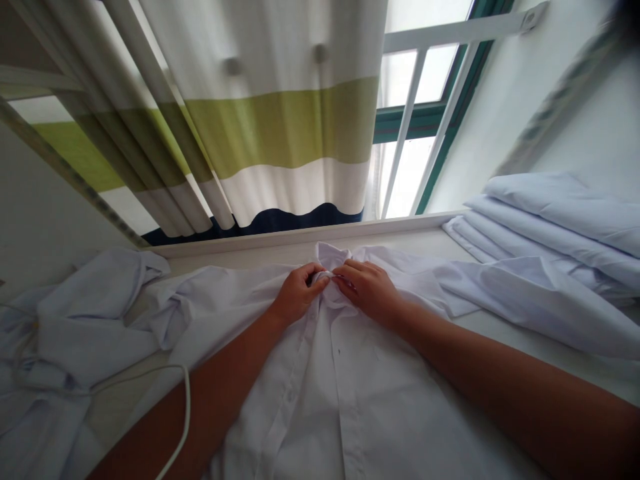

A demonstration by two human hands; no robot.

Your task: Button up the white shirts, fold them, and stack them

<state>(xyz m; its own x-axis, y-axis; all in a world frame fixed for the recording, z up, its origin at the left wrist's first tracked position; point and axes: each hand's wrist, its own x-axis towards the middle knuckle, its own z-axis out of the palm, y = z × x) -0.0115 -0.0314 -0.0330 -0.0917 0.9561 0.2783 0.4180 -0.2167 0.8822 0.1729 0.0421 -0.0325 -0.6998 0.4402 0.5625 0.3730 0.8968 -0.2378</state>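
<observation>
A white button-up shirt (pixel 380 380) lies spread in front of me, its collar end toward the window and its sleeves out to both sides. My left hand (pixel 300 290) pinches the shirt at the collar, thumb on top. Close beside it, my right hand (pixel 367 287) grips the other side of the collar with curled fingers. The two hands nearly meet at the top of the front placket, where the cloth bunches up. Whether a button sits between the fingers is hidden.
Folded white garments (pixel 560 220) are stacked at the right. Crumpled white cloth (pixel 95 320) lies at the left, with a white cord (pixel 187 400) running over it and past my left forearm. Beyond the surface's raised edge (pixel 280 237) hang striped curtains (pixel 280 127) beside a barred window (pixel 415 127).
</observation>
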